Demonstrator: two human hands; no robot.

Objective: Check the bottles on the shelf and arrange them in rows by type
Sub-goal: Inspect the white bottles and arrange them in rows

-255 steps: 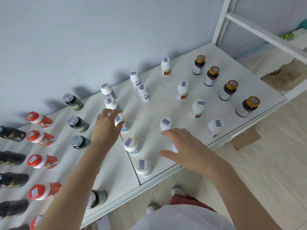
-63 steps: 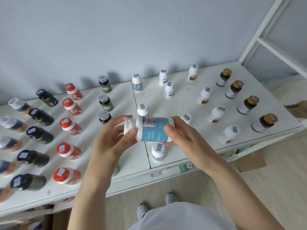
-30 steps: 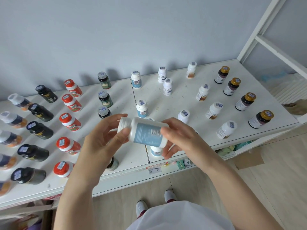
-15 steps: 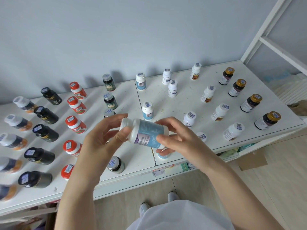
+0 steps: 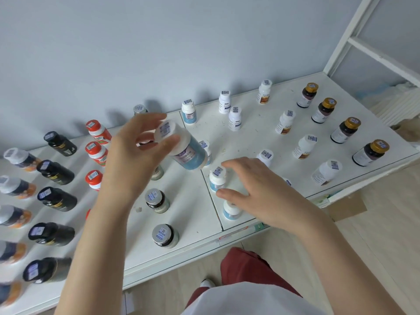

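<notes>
We free our right hand (image 5: 261, 189) from the bottle (image 5: 191, 153), fingers relaxed; our left hand (image 5: 134, 160) grips its cap (image 5: 165, 131).

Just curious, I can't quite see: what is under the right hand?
A white blue-labelled plastic bottle peeks out beneath the right hand, its top covered. Another white cap shows at the hand's far side; its body is hidden.

Blue-printed cap stickers (image 5: 161, 233) too small to read, bottle labels (image 5: 189, 116) across the shelf (image 5: 250, 137) blurred, nothing legible.
</notes>
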